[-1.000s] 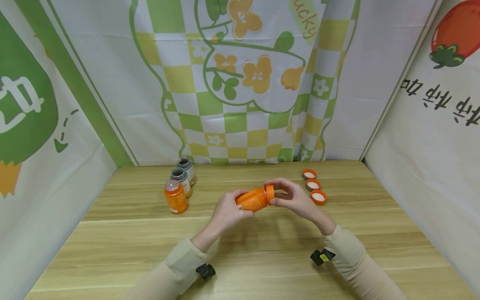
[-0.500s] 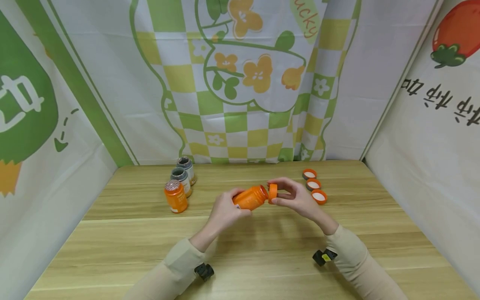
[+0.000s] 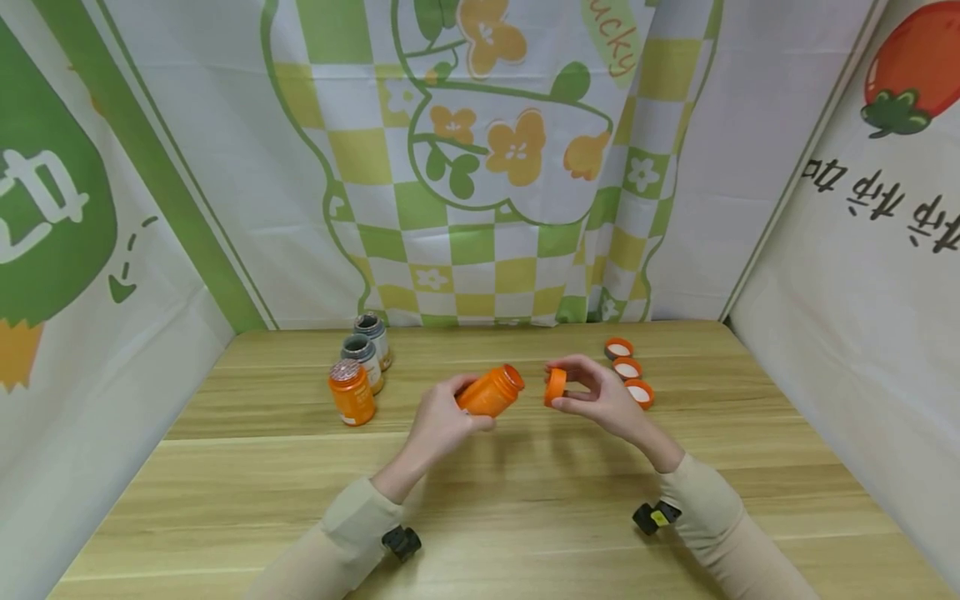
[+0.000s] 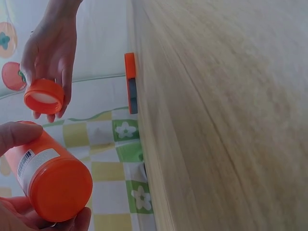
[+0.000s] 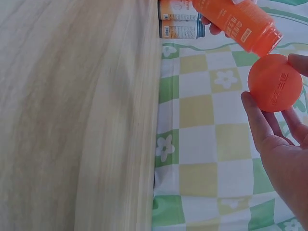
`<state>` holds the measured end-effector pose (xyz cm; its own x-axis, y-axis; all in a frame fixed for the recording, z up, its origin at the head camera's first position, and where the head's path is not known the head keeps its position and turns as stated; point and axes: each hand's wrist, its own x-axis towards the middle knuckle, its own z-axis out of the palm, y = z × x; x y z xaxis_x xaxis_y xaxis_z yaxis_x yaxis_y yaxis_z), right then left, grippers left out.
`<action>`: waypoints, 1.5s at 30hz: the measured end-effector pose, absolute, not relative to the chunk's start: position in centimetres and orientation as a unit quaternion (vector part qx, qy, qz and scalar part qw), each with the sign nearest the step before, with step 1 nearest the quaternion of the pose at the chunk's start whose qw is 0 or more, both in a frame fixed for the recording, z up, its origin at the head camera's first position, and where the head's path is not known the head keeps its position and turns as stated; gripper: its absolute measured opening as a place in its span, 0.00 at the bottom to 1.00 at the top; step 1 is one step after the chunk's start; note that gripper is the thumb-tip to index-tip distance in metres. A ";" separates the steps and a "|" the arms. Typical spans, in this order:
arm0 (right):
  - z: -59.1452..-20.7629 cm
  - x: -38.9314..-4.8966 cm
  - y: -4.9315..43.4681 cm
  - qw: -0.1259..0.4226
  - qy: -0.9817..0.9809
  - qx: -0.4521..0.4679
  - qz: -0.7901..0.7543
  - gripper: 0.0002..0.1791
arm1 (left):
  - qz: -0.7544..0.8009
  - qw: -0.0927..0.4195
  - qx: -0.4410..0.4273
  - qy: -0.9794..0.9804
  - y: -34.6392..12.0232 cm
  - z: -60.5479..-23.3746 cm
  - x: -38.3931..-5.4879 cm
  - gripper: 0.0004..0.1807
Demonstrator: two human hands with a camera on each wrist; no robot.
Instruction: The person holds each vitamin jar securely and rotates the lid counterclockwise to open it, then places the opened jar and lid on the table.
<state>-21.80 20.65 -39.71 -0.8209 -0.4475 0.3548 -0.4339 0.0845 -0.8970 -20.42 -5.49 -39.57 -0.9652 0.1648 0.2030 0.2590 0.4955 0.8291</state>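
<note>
My left hand (image 3: 438,421) grips an orange plastic bottle (image 3: 489,395) round its body, tilted with its uncapped mouth toward the right. In the left wrist view the bottle's round base (image 4: 61,188) and a barcode label face the camera. My right hand (image 3: 606,398) pinches an orange screw cap (image 3: 555,387) between thumb and fingers, a short gap away from the bottle's mouth. White lining shows inside the cap (image 4: 44,96) in the left wrist view; its embossed top (image 5: 275,83) faces the right wrist camera. Both hands are raised over the table.
On the left of the wooden table (image 3: 480,517) stand an orange bottle (image 3: 351,393) and two grey-necked bottles (image 3: 363,360) (image 3: 372,337), all uncapped. At the right, three caps (image 3: 639,393) lie in a row, white insides up. Printed curtains (image 3: 495,275) hang behind.
The cap has come off the bottle's mouth. My left hand has drawn the bottle left and my right hand has moved the cap slightly right, widening the gap between them.
</note>
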 end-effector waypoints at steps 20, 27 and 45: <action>-40.6 -21.7 22.2 -0.007 0.751 -0.285 -0.595 0.28 | -0.494 0.059 -0.089 -0.863 -7.4 -40.0 -20.9 0.31; -41.0 -21.7 22.8 0.003 0.771 -0.268 -0.578 0.30 | -0.486 0.078 -0.088 -0.866 -8.1 -40.1 -21.0 0.29; -41.9 -21.7 24.0 -0.035 0.797 -0.269 -0.539 0.29 | -0.470 0.097 -0.065 -0.875 -9.7 -40.6 -21.2 0.31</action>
<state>-21.69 24.05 -41.91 -0.8524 -0.3918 0.3463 -0.4671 0.2730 -0.8410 -21.17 -9.75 -40.57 -0.9727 0.0225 0.2309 0.2049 0.5497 0.8098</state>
